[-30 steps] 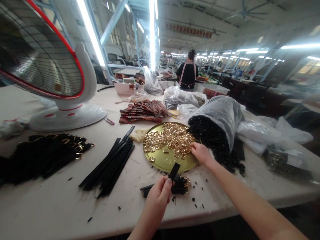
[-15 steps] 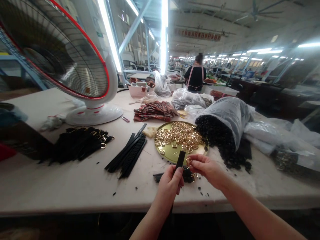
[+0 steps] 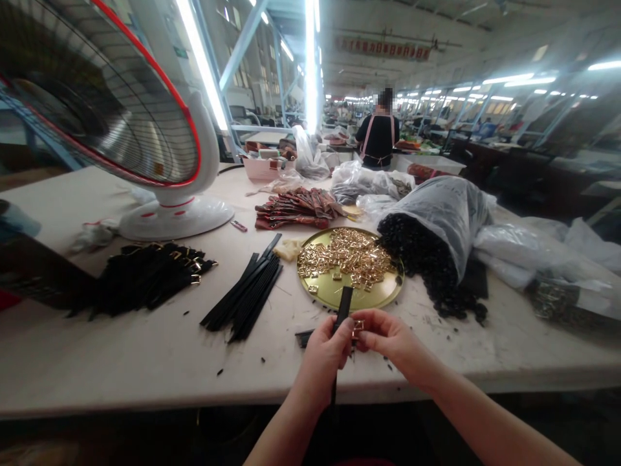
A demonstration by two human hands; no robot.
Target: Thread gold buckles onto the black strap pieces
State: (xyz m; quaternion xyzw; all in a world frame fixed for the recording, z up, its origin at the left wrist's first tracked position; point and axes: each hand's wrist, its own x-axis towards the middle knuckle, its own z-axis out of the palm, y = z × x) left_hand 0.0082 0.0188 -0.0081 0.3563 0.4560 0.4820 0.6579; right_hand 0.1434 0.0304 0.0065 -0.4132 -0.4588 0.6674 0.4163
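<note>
My left hand (image 3: 331,346) is closed around a black strap (image 3: 344,303), whose end points up toward the tray while its tail hangs below the table edge. Pinched in the fingers of my right hand (image 3: 385,336) is a small gold buckle (image 3: 358,325), right beside the strap; whether the two touch I cannot tell. Behind both hands lies a round gold tray (image 3: 320,299) with a heap of gold buckles (image 3: 352,252) on it. A few black straps (image 3: 305,338) lie on the table, mostly hidden under my hands.
Left of the tray are a bundle of black straps (image 3: 250,291) and a pile of straps with buckles (image 3: 150,275). A white fan (image 3: 177,217) stands behind them. To the right, a plastic bag (image 3: 446,213) spills small black pieces (image 3: 417,249). A person (image 3: 379,136) stands farther back.
My right hand has brought the buckle left and down, close to the strap in my left hand. The view has shifted slightly.
</note>
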